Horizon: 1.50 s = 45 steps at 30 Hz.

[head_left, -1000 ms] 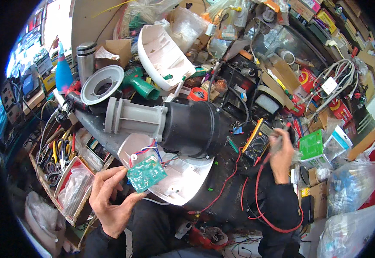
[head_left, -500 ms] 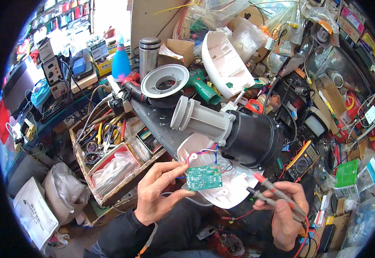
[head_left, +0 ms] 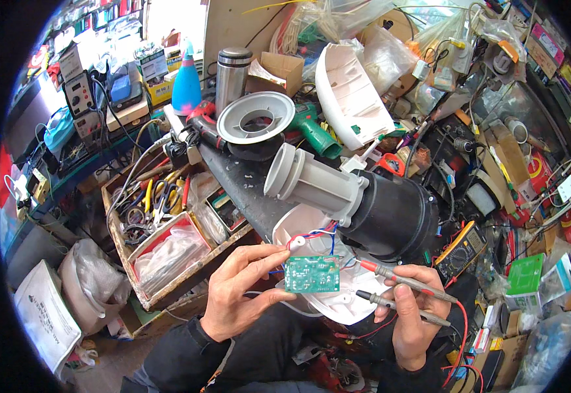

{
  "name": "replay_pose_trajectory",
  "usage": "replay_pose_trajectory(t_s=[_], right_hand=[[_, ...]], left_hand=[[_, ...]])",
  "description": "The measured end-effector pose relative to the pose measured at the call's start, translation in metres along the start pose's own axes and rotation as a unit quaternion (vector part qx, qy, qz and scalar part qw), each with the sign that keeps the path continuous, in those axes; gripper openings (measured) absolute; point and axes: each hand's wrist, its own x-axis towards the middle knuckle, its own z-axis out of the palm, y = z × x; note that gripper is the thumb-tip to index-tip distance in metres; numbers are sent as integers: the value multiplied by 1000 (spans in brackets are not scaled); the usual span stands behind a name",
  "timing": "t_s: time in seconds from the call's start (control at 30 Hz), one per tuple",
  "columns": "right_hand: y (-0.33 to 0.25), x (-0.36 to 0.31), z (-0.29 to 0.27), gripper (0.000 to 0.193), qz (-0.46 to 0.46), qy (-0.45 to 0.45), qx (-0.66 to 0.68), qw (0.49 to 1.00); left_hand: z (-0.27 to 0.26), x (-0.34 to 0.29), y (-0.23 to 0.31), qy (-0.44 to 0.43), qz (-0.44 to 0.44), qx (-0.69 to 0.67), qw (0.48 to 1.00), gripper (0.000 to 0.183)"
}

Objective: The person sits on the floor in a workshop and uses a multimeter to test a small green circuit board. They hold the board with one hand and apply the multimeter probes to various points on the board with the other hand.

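My left hand (head_left: 243, 288) pinches the left edge of a green circuit board (head_left: 312, 274), solder side facing up. Red and blue wires (head_left: 321, 234) run from behind the board toward a grey and black motor housing (head_left: 390, 213). Two multimeter probes, one red (head_left: 403, 278) and one black (head_left: 400, 306), are held in my right hand (head_left: 419, 314), with tips pointing left at the board but apart from it. Beneath the board lies a white plastic shell (head_left: 338, 308). The multimeter (head_left: 461, 252) with yellow edges rests to the right; its reading is too small to make out.
A wooden tool box (head_left: 148, 298) with pliers and scissors stands at the left. Behind the housing are a round grey ring (head_left: 256, 118), a steel flask (head_left: 233, 75), a blue spray bottle (head_left: 186, 88) and a white curved cover (head_left: 351, 98). Cables and packets crowd the right side.
My right hand has moved left and brought the probes closer to the board, their tips now level with it. The board is tilted slightly differently in my left hand.
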Motion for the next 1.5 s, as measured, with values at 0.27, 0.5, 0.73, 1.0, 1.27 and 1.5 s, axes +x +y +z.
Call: replay_pose_trajectory(t_s=[0.27,0.5,0.73,1.0,1.27,1.5], right_hand=[[11,2,5,23,-36,4,-4,999],[13,0,13,24,-68,2,-6,998],[14,2,19,27,-68,-27,-44,996],[13,3,21,25,-71,-28,-68,995],[16,2,22,25,-68,-19,-69,995],[12,-1,19,24,-120,53,18,991]], left_hand=[[0,-1,-2,-1,-6,-11,1000,69],[-1,-1,-1,1,2,-4,1000,70],[-1,0,1,-3,7,-6,1000,70],[-2,2,1,-2,12,-3,1000,70],[-3,2,1,-7,13,-15,1000,70],[0,-6,-7,12,-37,-67,997,70]])
